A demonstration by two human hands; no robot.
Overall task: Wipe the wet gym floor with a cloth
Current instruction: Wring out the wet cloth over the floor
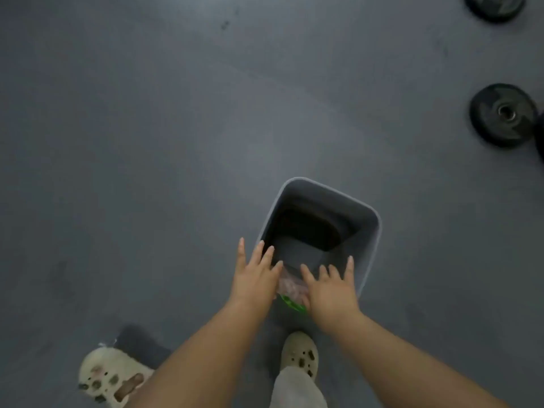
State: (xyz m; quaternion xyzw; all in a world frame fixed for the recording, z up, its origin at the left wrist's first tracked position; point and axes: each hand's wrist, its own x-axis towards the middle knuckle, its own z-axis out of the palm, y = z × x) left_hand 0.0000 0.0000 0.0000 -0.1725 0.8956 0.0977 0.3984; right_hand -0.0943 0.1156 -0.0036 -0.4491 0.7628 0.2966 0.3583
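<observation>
A grey rectangular bin (369, 228) stands on the dark grey gym floor (147, 142), its inside dark. My left hand (254, 275) and my right hand (329, 285) hover over its near rim with fingers spread and straight. Between the two hands sits a crumpled pinkish cloth (290, 285) with a bright green piece (291, 304) under it, at the bin's near edge. The thumbs are hidden, so whether they pinch the cloth is not visible. No wet patch stands out on the floor.
Two black weight plates lie on the floor at the right, one (503, 114) mid-right and one (494, 5) at the top edge. My feet in pale clogs (300, 354) (110, 375) stand below the bin. A dark patch (141, 346) lies by the left foot.
</observation>
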